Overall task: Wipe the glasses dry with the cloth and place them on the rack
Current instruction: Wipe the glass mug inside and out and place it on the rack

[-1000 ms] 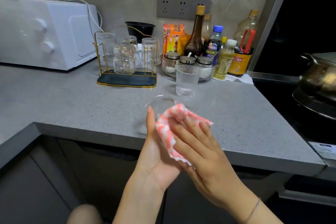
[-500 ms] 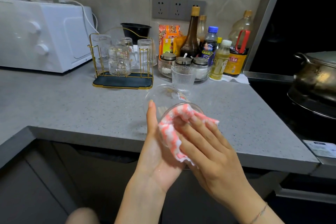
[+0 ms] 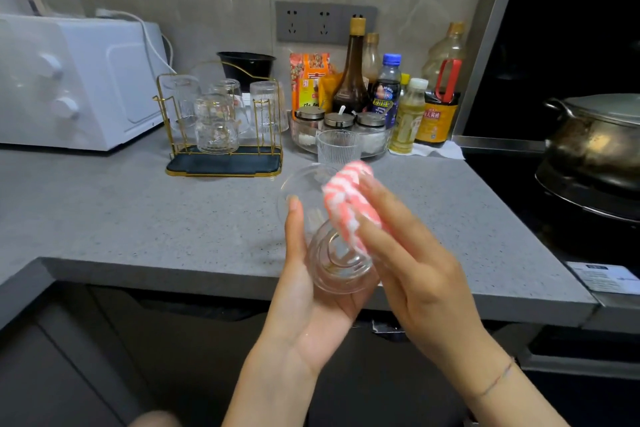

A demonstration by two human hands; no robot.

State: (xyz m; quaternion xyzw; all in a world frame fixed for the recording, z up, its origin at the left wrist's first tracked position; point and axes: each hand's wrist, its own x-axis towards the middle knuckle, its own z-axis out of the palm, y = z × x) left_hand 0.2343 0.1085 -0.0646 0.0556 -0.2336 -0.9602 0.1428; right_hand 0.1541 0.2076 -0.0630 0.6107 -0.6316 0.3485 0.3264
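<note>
glass in hand: a clear tumbler [image 3: 332, 253] is held on its side above the bench [image 3: 138, 218] edge, thick base towards the camera, mouth pointing away

how it'll handle: hard, breakable and probably slick while damp, so it's best cradled round the body with the base backed by the palm, not pinched by the thin rim

left hand [image 3: 311, 308]: palm is turned up under the tumbler, the thumb is laid straight up its near side, and the fingers are wrapped round the far side, so this grip is closed on the glass

right hand [image 3: 422, 274]: it's angled in from the right with fingers stretched almost straight, pressing the cloth [image 3: 349, 198] onto the upper wall near the mouth; the thumb is hidden and the hand is blurred, so a pinch on the cloth can't be confirmed

cloth: pink and white, soft and bunched, easily pushed into curves

rack [image 3: 162, 107]: gold wire frame on a dark tray, set back on the bench, several glasses [image 3: 216, 125] already parked on it

waiting: one ribbed glass [image 3: 337, 149] is stood upright on the bench just beyond the hands

stage, as a guess: wiping is under way, racking not yet done
</note>
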